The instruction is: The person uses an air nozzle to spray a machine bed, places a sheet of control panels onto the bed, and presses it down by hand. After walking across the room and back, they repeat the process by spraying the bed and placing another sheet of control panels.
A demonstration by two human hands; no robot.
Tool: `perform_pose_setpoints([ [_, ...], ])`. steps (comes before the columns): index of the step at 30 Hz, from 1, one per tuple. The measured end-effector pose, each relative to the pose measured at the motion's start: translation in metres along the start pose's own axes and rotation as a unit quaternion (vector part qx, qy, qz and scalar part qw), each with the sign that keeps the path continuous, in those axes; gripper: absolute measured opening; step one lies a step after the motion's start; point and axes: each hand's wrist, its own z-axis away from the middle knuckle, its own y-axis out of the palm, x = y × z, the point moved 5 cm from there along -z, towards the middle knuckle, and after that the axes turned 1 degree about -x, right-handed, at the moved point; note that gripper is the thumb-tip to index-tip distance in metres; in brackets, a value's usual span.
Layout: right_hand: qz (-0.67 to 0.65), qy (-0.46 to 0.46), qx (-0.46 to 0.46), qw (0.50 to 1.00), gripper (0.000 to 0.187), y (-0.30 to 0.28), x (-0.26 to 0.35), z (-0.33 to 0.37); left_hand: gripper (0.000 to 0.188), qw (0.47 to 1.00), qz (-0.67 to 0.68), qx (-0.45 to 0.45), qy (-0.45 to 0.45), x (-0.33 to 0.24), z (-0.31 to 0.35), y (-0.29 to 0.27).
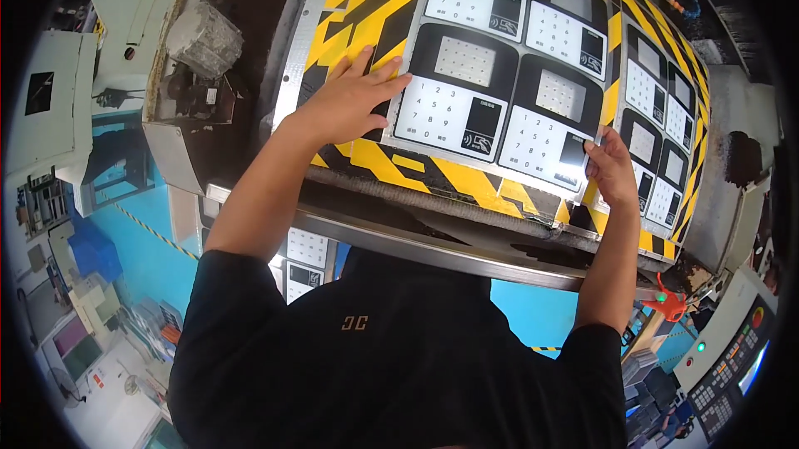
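Note:
A sheet of black and white keypad panels [454, 112] lies on a bed covered with yellow and black striped tape [449, 183]. Each panel has a light window, rows of digits and a dark card-reader field. My left hand [349, 99] rests spread over the tape, its fingertips at the sheet's left edge. At the sheet's lower right edge, the thumb and bent fingers of my right hand [613, 168] pinch the border; part of those fingers is hidden. A second sheet of keypad panels [645, 83] lies to the right, beyond a striped strip.
A metal rail [433, 249] runs between my body and the bed. More keypad panels [304, 270] show below it on the left. A machine control panel [724, 366] stands at lower right, near an orange-red object [668, 299]. Grey machine housing [204, 37] rises at left.

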Motion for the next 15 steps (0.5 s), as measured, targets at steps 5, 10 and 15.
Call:
perform_pose_setpoints([
  [5, 0.009, -0.001, 0.007, 1.0, 0.026, -0.0004, -0.0024, -0.001, 0.067, 1.0, 0.011, 0.002, 0.006, 0.0025, 0.0003, 0.002],
  [10, 0.013, -0.002, 0.011, 1.0, 0.025, 0.0013, -0.0015, -0.0004, 0.066, 1.0, 0.01, -0.018, 0.016, 0.0022, 0.0002, 0.0021],
  [15, 0.019, 0.008, 0.022, 1.0, 0.023, 0.0, -0.003, -0.0008, 0.064, 1.0, 0.003, -0.022, 0.016, 0.0027, 0.0003, 0.0016],
])
